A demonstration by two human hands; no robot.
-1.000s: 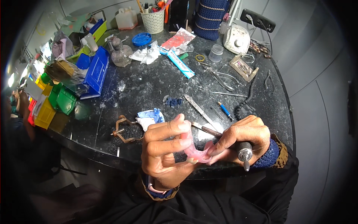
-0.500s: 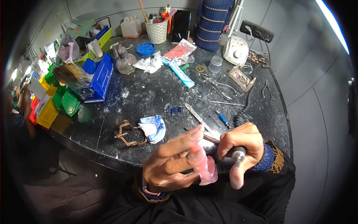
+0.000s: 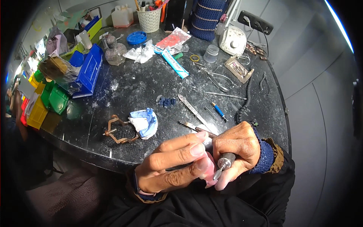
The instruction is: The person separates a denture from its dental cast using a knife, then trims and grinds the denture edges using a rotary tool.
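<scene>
Over the desk's front edge, my left hand (image 3: pixel 170 162) pinches a pink denture piece (image 3: pixel 209 174) between fingers and thumb; part of it is hidden behind the fingertips. My right hand (image 3: pixel 236 149) is closed around a dark rotary handpiece (image 3: pixel 228 157), whose metal bit points down and left at or very near the pink piece; I cannot tell if it touches. Just beyond my hands lie flat metal spatulas (image 3: pixel 196 113). To their left, a blue-and-white dental cast (image 3: pixel 147 125) sits beside a brass articulator frame (image 3: pixel 115 128).
The dark, dusty desk (image 3: pixel 89 121) carries stacked coloured bins (image 3: pixel 85 75) at left, pliers (image 3: pixel 215 79), a blue pen (image 3: pixel 218 111), a coiled cord (image 3: pixel 246 102), a white control unit (image 3: pixel 232 41) and a pencil cup (image 3: pixel 148 19) at the back. Grey walls rise behind and right.
The pink piece has turned and now sits lower, partly under my left fingers. The handpiece has come down and left, bringing its bit to the piece. My right hand has moved leftward.
</scene>
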